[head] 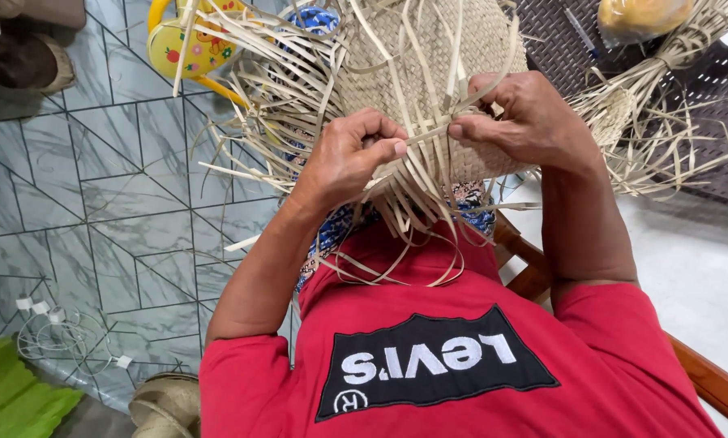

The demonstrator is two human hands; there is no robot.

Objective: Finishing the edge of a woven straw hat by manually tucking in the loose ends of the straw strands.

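Head view: both hands' fingers [396,148] pinch pale straw strips [429,134] at the woven mat [429,49] edge.

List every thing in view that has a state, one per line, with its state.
Woven mat piece: partly woven, loose strips hanging at its near edge.
Loose strips: unwoven, splayed out over the lap.
Left hand: closed in a pinch grip on a strip.
Right hand: fingers pressed on the woven edge, holding a strip.
Strip bundle: tied together, lying on the dark mat.
Yellow plastic seat: standing on the tiled floor, partly hidden by strips.
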